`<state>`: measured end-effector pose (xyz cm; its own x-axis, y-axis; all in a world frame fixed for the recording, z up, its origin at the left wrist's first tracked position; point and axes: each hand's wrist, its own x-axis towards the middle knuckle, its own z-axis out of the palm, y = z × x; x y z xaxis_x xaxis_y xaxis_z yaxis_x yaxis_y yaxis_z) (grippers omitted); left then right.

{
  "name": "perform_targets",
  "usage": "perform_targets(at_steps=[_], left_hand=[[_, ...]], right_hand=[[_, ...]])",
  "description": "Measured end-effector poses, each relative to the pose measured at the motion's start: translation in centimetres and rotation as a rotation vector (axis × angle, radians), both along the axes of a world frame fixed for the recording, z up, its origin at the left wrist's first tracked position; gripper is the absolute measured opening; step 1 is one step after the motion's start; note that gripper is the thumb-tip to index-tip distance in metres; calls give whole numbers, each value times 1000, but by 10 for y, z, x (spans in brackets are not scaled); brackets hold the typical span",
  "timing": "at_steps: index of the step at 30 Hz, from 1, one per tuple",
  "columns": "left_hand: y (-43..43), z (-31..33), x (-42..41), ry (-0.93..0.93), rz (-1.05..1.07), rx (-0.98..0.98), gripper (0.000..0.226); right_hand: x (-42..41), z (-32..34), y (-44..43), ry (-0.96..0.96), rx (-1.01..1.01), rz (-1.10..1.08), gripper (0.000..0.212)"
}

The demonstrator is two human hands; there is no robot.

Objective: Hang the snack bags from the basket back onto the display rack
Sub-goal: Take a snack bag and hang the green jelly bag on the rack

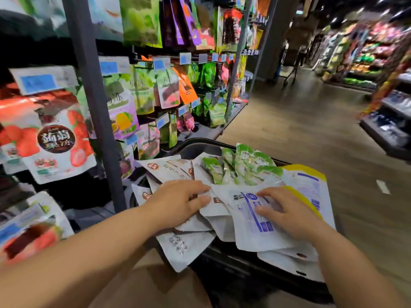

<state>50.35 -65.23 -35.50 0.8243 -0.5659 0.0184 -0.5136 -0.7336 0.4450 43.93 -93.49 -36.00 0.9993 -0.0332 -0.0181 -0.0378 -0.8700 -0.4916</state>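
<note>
Light, limp, probably slippery white foil snack bags (255,236) heaped in the black plastic basket (195,146) beside the grey metal display rack (93,107), left hand (178,202) and right hand (288,211) resting on them, fingers spread and grasping nothing; probably best pinched at the stiffer punched top edge.

White, purple-printed bag (255,221); green bags (244,165); black basket (233,261).

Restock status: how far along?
Done: nothing I can attribute; the grey metal display rack holds many bags. In hand: left hand and right hand lie on white flat pouches in the black plastic basket, none lifted. Left: that whole pile, green clear packets included.
</note>
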Motion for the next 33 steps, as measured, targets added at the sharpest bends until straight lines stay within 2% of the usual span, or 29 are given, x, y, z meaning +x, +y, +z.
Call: perform_targets(at_steps=[4, 8, 11, 14, 24, 28, 31, 33], left_hand=[[-1, 0, -4, 51, 27, -41, 45], [-1, -1, -5, 64, 24, -27, 45], [-1, -2, -8, 84, 28, -52, 45], [-1, -3, -12, 95, 25, -83, 44], [0, -9, -20, 118, 60, -152, 40], [0, -7, -22, 131, 67, -146, 39], [-1, -4, -25, 127, 68, -138, 40], [-1, -2, -27, 137, 74, -144, 41]], right_hand=[[-19, -4, -1, -64, 84, 47, 35], [-34, -6, 3, -32, 75, 214, 68], [-42, -12, 5, 0, 0, 279, 74], [-47, -17, 9, -46, -45, 266, 80], [-59, -39, 17, -237, -162, 304, 60], [-59, -52, 18, -484, -234, 300, 47], [-59, -46, 23, -691, -137, 212, 36], [-60, -33, 28, -787, -3, 93, 35]])
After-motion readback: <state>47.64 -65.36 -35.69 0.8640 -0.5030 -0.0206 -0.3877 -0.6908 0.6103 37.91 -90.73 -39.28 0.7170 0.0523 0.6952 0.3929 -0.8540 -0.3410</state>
